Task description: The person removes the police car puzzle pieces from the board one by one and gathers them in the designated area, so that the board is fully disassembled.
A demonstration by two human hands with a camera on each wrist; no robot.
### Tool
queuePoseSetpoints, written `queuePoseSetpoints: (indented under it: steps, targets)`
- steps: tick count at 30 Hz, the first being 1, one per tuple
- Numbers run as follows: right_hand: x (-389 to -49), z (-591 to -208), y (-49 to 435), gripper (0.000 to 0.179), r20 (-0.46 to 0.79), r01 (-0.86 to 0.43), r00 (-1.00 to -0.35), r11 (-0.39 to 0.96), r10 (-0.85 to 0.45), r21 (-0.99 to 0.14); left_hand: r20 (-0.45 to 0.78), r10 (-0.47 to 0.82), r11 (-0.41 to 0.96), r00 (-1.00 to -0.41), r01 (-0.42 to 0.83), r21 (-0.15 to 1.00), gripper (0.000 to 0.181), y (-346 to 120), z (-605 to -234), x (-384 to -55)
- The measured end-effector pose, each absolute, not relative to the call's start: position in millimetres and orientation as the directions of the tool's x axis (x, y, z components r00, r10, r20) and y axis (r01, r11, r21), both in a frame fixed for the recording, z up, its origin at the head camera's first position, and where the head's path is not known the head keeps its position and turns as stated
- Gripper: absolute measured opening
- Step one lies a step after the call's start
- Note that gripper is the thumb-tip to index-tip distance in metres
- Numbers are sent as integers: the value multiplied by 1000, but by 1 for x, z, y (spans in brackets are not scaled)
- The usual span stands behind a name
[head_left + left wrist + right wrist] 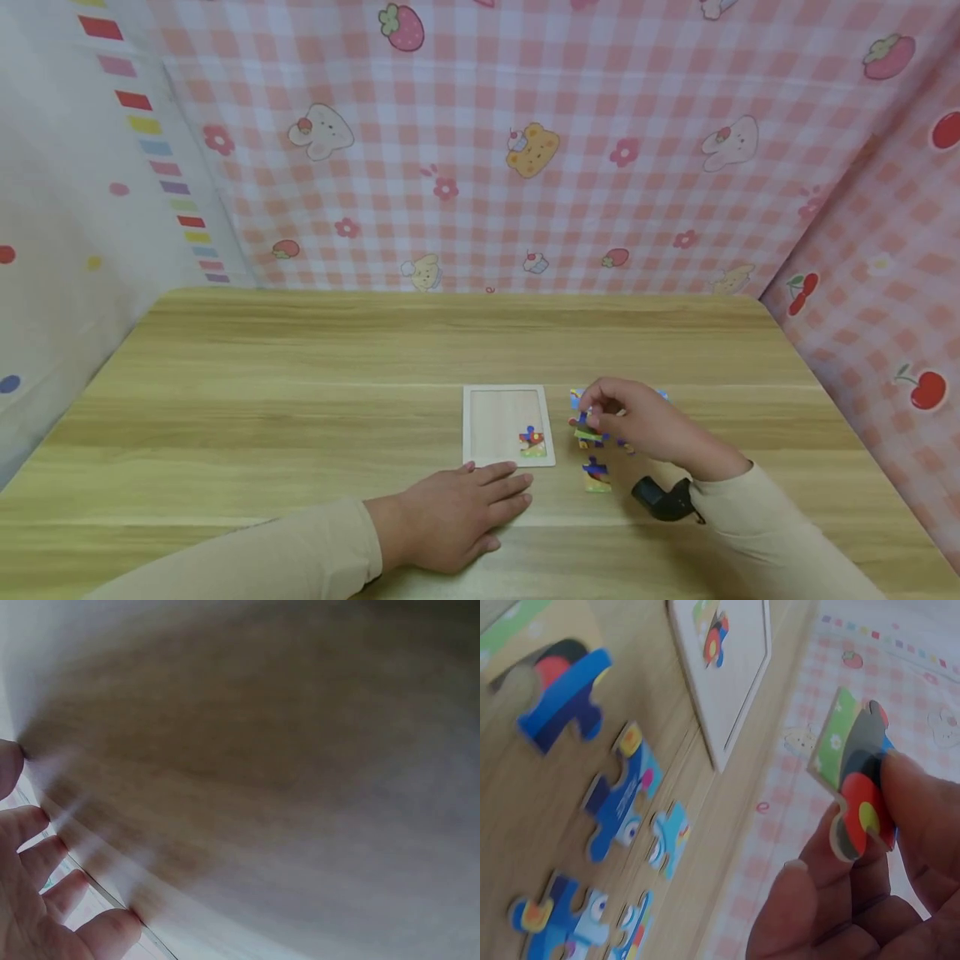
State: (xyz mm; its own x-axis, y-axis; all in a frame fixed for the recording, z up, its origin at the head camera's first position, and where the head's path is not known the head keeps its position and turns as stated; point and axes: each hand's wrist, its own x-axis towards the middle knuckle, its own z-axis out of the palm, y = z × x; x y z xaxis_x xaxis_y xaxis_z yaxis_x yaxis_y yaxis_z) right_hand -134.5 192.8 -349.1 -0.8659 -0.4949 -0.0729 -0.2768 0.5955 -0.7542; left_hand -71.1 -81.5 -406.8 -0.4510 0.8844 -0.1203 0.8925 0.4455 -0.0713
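My right hand (pixel 645 421) pinches a puzzle piece (pixel 862 776) between thumb and fingers, raised above the table. The piece shows green with white flowers, black and a red-and-yellow round shape. To its left lies a puzzle tray (pixel 467 425) with a pale wooden rim; one puzzle piece (pixel 532 440) sits in its lower right corner. My left hand (pixel 450 517) rests palm down on the table, fingers extended, with fingertips close to the tray's near edge. In the left wrist view, its fingers (pixel 60 892) show at the lower left.
Several loose puzzle pieces lie right of the tray, some partly hidden under my right hand. Nearest is one with blue, red and green (pixel 596 479); another has an eye and blue parts (pixel 622 795). A pink checked cloth (pixel 480 167) hangs behind the wooden table (pixel 300 375).
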Motion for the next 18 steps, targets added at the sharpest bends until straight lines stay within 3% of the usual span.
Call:
queuePoseSetpoints:
  steps: [18]
  targets:
    - [-130, -361, 223, 9, -178, -252, -800, 590, -573, -767, -167, 875, 451, -454, 891, -53, 54, -80, -405, -73]
